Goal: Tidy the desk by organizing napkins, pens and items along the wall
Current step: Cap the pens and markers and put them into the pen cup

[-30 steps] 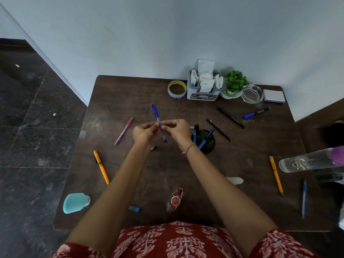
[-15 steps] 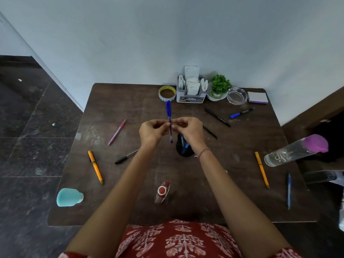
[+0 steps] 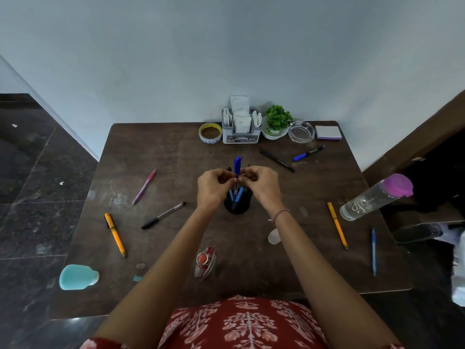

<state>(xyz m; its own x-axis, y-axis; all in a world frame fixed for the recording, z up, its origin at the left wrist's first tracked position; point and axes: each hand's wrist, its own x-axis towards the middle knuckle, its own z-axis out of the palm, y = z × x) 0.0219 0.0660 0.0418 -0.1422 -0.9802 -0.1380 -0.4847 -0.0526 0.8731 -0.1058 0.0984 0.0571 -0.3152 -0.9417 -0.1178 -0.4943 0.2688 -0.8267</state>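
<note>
Tabletop [image 3: 156, 157] inventory.
Cup [image 3: 237, 207], black, centre: holds blue pens [image 3: 240, 193].
Holder [image 3: 241, 139], at wall: holds white napkins [image 3: 242, 119].
Left hand [image 3: 212, 188] and right hand [image 3: 261, 186]: both pinch one capped pen [image 3: 237, 166], upright, tip at cup mouth.
Change: half a second earlier, the tip hung left of the cup.

Clear bottle with purple cap [image 3: 375, 197] lying tilted at far right. Dark elongated object [image 3: 417, 233] sitting just below it, detail unclear. Teal blob-shaped item [image 3: 78, 277] resting near left, small teal scrap [image 3: 137, 278] lying to its right. Red-capped little bottle [image 3: 205, 260] lying on side, front centre; whitish oval piece [image 3: 273, 236] lying right of it. Dark tiled floor [image 3: 30, 197] stretching left, pale wall [image 3: 226, 59] rising behind.
</note>
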